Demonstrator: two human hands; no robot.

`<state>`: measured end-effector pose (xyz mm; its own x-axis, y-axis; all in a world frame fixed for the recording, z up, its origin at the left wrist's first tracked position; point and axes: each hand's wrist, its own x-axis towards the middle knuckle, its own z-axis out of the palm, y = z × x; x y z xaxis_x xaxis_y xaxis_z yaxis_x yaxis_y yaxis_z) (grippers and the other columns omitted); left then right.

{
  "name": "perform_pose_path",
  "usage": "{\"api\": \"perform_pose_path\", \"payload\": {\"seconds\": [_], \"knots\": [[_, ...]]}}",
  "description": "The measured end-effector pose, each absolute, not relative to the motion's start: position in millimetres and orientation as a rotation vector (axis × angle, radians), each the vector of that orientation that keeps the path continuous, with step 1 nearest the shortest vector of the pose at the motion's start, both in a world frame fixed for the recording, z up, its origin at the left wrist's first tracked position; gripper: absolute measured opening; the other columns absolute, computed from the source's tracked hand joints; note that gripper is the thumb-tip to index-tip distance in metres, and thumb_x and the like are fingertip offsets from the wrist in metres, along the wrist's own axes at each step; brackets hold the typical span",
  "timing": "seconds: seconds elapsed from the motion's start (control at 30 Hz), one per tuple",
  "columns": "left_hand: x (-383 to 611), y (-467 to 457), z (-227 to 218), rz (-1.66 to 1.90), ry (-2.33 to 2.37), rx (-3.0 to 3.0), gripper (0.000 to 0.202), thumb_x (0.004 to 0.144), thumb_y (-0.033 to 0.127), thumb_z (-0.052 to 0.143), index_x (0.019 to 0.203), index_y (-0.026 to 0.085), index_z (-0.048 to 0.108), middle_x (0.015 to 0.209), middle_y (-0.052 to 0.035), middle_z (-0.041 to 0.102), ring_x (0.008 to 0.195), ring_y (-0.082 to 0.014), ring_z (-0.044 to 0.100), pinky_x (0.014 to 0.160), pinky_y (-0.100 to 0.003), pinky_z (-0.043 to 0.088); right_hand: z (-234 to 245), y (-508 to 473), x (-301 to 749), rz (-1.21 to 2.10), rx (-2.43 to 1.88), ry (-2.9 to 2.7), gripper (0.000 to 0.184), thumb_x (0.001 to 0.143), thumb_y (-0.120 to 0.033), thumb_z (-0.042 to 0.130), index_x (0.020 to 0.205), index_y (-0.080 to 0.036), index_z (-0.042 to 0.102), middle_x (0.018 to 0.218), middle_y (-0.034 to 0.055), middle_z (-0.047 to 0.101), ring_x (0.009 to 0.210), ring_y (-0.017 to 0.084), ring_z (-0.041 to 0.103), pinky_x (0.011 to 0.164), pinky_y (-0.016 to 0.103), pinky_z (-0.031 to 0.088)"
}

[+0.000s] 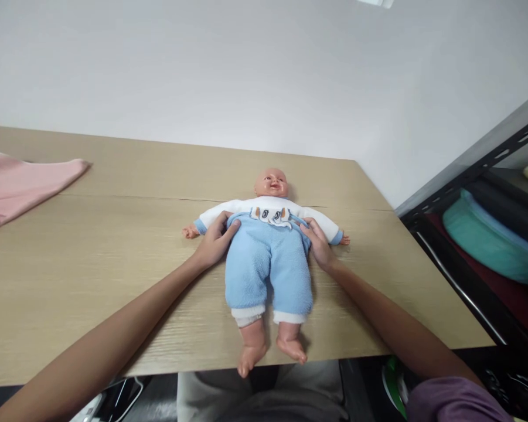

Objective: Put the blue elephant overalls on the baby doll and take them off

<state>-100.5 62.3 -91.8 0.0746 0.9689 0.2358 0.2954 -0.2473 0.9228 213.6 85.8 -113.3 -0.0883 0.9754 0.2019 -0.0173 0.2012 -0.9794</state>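
Note:
A baby doll (pixel 274 183) lies on its back on the table, head toward the wall and bare feet at the front edge. It wears a white top (pixel 241 206) with blue cuffs and light blue trousers (pixel 248 264) with white hems. An animal face patch shows at the waist. My left hand (pixel 217 239) grips the waistband at the doll's left-of-picture side, thumb on top. On the opposite side, my right hand (pixel 319 241) pinches the waistband between thumb and fingers. The doll's arms stretch out sideways past both hands.
Pink cloth (pixel 21 184) lies on the left of the wooden table (pixel 127 246). A dark metal shelf (pixel 474 170) with a teal bundle (pixel 487 240) stands close on the right. A white wall rises behind the table.

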Motion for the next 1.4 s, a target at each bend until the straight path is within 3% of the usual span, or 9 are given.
{"api": "perform_pose_path", "payload": {"seconds": [0.23,0.37,0.57,0.77,0.93,1.07,1.2,1.3,1.4], "knots": [[-101,67,-96,1.418,1.232,1.615,0.039,0.101,0.063,0.068,0.104,0.024,0.06,0.103,-0.0027,0.062,0.1,-0.0233,0.058,0.094,-0.036,0.049,-117,86,211,1.035,-1.032,-1.411,0.027,0.097,-0.053,0.074,0.097,-0.028,0.066,0.096,0.0001,0.066,0.097,0.023,0.061,0.096,0.036,0.051],[-102,67,-96,1.273,1.257,1.666,0.04,0.105,0.063,0.063,0.11,0.024,0.067,0.11,-0.0048,0.069,0.107,-0.0262,0.063,0.101,-0.039,0.049,-119,86,211,0.963,-1.055,-1.45,0.028,0.1,-0.055,0.072,0.099,-0.027,0.065,0.097,0.0001,0.066,0.097,0.023,0.061,0.095,0.035,0.05],[-100,65,-94,1.334,1.308,1.673,0.038,0.108,0.06,0.06,0.111,0.023,0.066,0.109,-0.0041,0.069,0.105,-0.0247,0.062,0.1,-0.038,0.049,-118,75,211,0.719,-1.131,-1.476,0.024,0.104,-0.048,0.07,0.116,-0.029,0.061,0.113,0.0058,0.069,0.108,0.027,0.066,0.104,0.043,0.052],[-94,66,-97,1.43,1.369,1.658,0.041,0.106,0.065,0.062,0.114,0.024,0.063,0.102,-0.0031,0.066,0.094,-0.0229,0.06,0.088,-0.036,0.049,-67,68,187,0.346,-0.996,-1.736,0.023,0.108,-0.032,0.061,0.13,-0.03,0.063,0.133,0.0127,0.068,0.128,0.034,0.061,0.118,0.054,0.046],[-93,63,-96,1.46,1.353,1.675,0.038,0.107,0.062,0.062,0.114,0.024,0.062,0.108,-0.0048,0.068,0.102,-0.0243,0.064,0.096,-0.038,0.051,-9,123,124,0.43,-0.771,-2.14,0.02,0.109,-0.025,0.055,0.124,-0.026,0.068,0.129,0.0097,0.074,0.132,0.031,0.062,0.129,0.056,0.038],[-95,60,-95,1.478,1.318,1.697,0.031,0.109,0.056,0.061,0.112,0.025,0.063,0.112,-0.0061,0.069,0.106,-0.0251,0.065,0.101,-0.04,0.052,0,186,66,0.626,-0.617,-2.781,0.026,0.099,-0.013,0.068,0.124,-0.021,0.071,0.138,0.0102,0.074,0.135,0.028,0.064,0.121,0.047,0.048],[-96,60,-96,1.506,1.309,1.751,0.025,0.109,0.049,0.062,0.111,0.024,0.065,0.108,-0.0057,0.07,0.105,-0.025,0.066,0.1,-0.04,0.051,-19,213,29,0.69,-0.596,-3.007,0.043,0.082,0.004,0.075,0.118,-0.02,0.076,0.126,0.0078,0.081,0.116,0.025,0.073,0.101,0.036,0.056],[-95,61,-96,1.508,1.306,1.78,0.023,0.109,0.048,0.063,0.107,0.025,0.066,0.104,-0.0052,0.071,0.1,-0.0246,0.065,0.094,-0.039,0.052,-32,211,21,0.646,-0.612,-3.035,0.03,0.091,-0.002,0.073,0.114,-0.02,0.076,0.121,0.0088,0.082,0.113,0.026,0.073,0.097,0.035,0.055],[-96,60,-96,1.513,1.299,1.804,0.022,0.109,0.046,0.063,0.107,0.025,0.068,0.103,-0.0053,0.072,0.099,-0.0245,0.066,0.093,-0.039,0.054,-37,206,24,0.586,-0.669,-2.945,0.028,0.097,-0.014,0.07,0.124,-0.02,0.073,0.128,0.012,0.077,0.116,0.03,0.071,0.097,0.039,0.054]]}}
